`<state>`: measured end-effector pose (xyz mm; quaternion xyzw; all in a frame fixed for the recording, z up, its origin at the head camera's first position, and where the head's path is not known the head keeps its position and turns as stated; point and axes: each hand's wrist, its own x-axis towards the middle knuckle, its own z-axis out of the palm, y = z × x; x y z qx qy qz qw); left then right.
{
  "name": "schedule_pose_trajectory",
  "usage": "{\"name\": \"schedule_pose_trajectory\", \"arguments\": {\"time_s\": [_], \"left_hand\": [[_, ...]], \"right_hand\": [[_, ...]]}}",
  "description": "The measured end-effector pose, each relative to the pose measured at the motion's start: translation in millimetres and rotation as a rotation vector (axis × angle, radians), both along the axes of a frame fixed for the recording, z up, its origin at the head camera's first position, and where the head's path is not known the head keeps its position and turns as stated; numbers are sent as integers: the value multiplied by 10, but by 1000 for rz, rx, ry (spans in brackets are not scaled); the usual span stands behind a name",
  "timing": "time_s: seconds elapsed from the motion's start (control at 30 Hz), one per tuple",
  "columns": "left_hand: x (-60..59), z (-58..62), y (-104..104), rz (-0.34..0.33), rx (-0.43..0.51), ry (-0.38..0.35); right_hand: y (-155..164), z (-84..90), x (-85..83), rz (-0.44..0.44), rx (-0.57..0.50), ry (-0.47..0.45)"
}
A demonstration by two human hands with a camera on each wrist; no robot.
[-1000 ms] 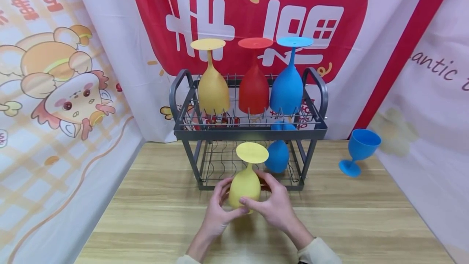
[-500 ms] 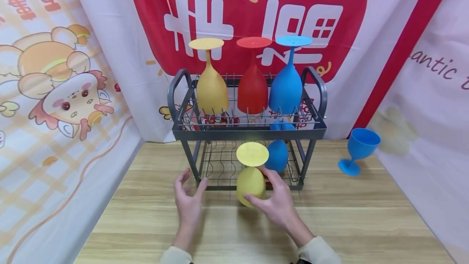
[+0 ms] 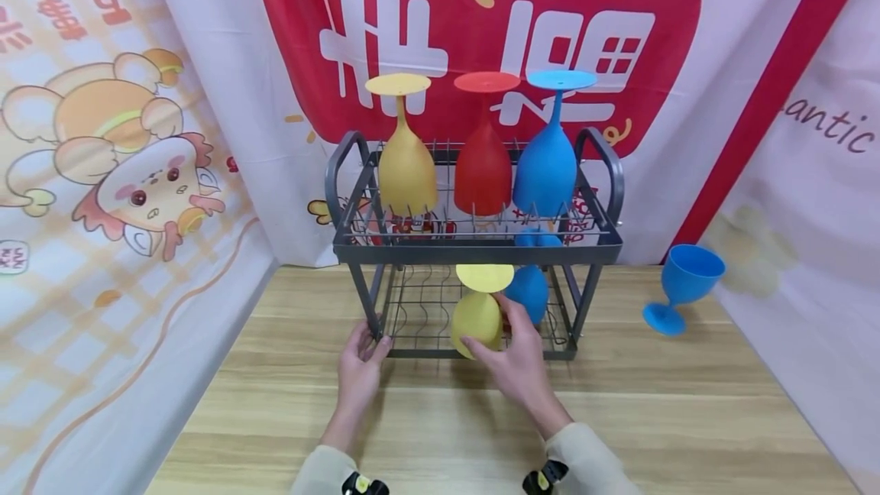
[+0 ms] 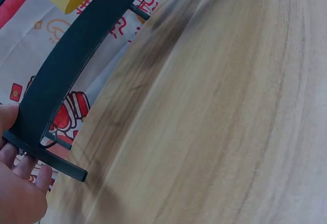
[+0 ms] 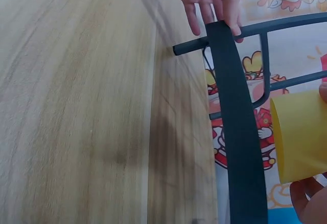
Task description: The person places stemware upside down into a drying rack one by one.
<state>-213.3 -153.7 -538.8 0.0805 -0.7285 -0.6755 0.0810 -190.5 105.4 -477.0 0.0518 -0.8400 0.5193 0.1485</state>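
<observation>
My right hand [image 3: 514, 357] holds a yellow goblet [image 3: 476, 321] by its bowl, thumb in front. The goblet is upside down at the lower tier of a dark two-tier dish rack [image 3: 474, 253], its foot partly hidden behind the upper front rail. At the rack's lower left front corner, my left hand [image 3: 360, 370] grips the frame. Thumb and fingers [image 4: 24, 167] lie on either side of that corner in the left wrist view. A blue goblet [image 3: 528, 295] stands inverted on the lower tier, just right of the yellow one.
Inverted yellow [image 3: 408, 174], red [image 3: 483, 178] and blue [image 3: 546, 174] goblets stand on the upper tier. Another blue goblet [image 3: 690, 273] is upright on the wooden table [image 3: 687, 411], right of the rack. Printed cloth [image 3: 296, 197] hangs behind and at both sides.
My left hand has let go of the yellow goblet, moved left and taken hold of the rack corner. My right hand has carried the goblet forward into the lower tier's opening.
</observation>
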Motion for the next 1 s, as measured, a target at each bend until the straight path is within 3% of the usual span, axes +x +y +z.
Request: {"name": "schedule_pose_trajectory", "arguments": {"time_s": [0.23, 0.43, 0.67, 1.0], "left_hand": [[4, -11, 1, 6, 8, -11], [19, -32, 7, 9, 11, -9], [29, -50, 40, 21, 2, -3], [23, -44, 38, 27, 6, -8]], "right_hand": [[-94, -50, -223, -3, 29, 36], [-127, -115, -387, -18, 42, -7], [-110, -220, -489, -46, 106, -45], [-147, -257, -608, -108, 61, -106]]}}
